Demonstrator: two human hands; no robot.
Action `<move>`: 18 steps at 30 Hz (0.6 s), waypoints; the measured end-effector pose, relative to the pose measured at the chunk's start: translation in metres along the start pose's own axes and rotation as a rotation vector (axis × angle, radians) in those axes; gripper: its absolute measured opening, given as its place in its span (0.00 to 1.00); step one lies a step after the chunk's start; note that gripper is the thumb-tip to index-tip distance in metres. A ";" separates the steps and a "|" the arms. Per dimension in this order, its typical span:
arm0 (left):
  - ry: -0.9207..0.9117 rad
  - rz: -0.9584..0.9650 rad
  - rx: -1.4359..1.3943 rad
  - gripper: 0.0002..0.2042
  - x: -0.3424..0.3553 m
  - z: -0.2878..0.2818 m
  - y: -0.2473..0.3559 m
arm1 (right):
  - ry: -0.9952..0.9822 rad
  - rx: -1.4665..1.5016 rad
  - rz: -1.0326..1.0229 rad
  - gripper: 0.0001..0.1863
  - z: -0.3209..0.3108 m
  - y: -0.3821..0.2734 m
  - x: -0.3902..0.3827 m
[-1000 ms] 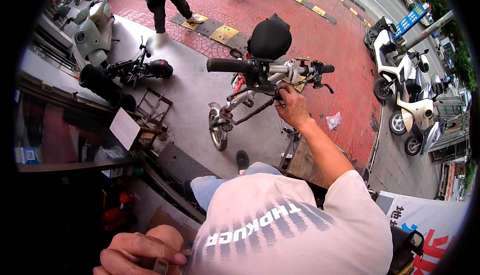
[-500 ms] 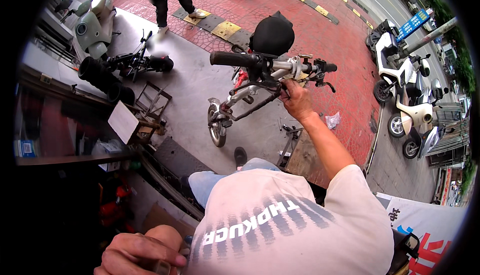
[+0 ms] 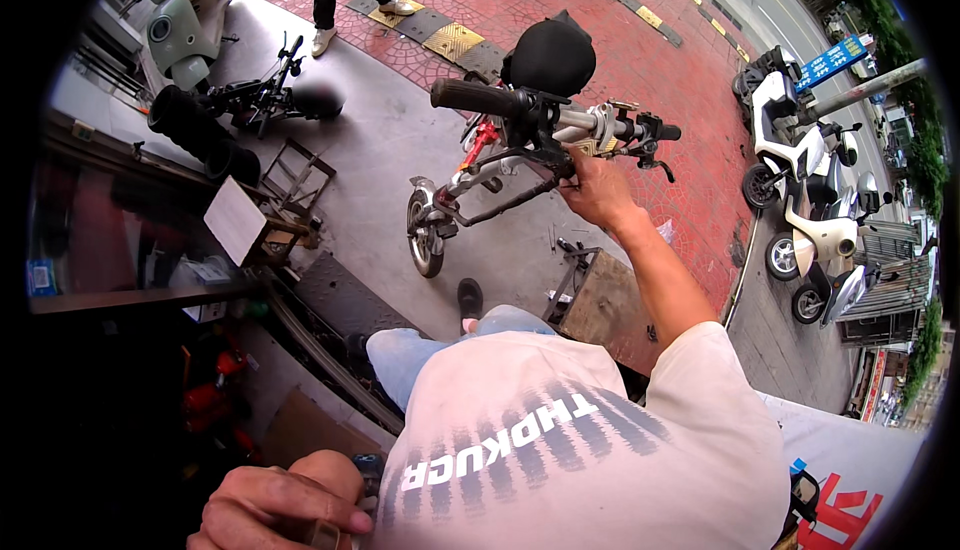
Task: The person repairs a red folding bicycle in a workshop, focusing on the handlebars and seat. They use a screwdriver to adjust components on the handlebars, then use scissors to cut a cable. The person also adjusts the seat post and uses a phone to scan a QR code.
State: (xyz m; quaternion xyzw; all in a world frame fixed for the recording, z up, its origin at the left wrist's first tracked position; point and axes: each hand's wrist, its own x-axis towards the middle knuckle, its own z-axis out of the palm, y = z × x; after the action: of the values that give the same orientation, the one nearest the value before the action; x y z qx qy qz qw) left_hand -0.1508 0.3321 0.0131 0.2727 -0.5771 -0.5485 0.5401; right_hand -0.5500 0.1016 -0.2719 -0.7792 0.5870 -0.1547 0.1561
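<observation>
A small electric bike stands in front of me, its handlebar toward me and a black saddle behind it. My right hand reaches out with bent fingers around the silver stem just under the handlebar; the fingertips are partly hidden there. Low at the left, close to my body, my left hand is closed, thumb and fingers together. A small clear brownish piece shows at its lower side, cut by the picture's edge. Its kind cannot be made out.
A worn wooden box stands right of my legs. At the left are a small wooden stool, black tyres, a folded black bike and a green scooter. Another person stands far back; white scooters are parked right.
My view has shifted slightly, and the handlebar appears a little farther right. My right hand stays at the stem. The left hand keeps its closed hold.
</observation>
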 end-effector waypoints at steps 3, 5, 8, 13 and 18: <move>-0.034 -0.005 0.066 0.14 -0.003 -0.005 0.002 | 0.008 0.046 0.080 0.25 0.011 -0.002 0.000; -0.033 0.016 0.089 0.14 -0.006 -0.005 0.001 | 0.028 0.320 0.115 0.25 0.025 0.011 -0.005; -0.004 0.012 0.052 0.15 -0.008 -0.003 -0.001 | 0.092 0.464 0.072 0.25 0.037 0.009 -0.011; -0.019 0.009 -0.012 0.14 -0.006 -0.003 -0.002 | 0.310 0.247 0.090 0.26 0.058 0.003 -0.016; -0.002 -0.059 -0.090 0.13 -0.005 0.001 0.002 | 0.441 0.082 0.008 0.27 0.059 0.012 -0.019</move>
State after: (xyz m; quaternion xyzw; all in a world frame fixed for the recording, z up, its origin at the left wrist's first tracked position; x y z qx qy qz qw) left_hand -0.1498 0.3371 0.0133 0.2646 -0.5441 -0.5898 0.5348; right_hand -0.5400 0.1208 -0.3313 -0.7172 0.6032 -0.3445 0.0563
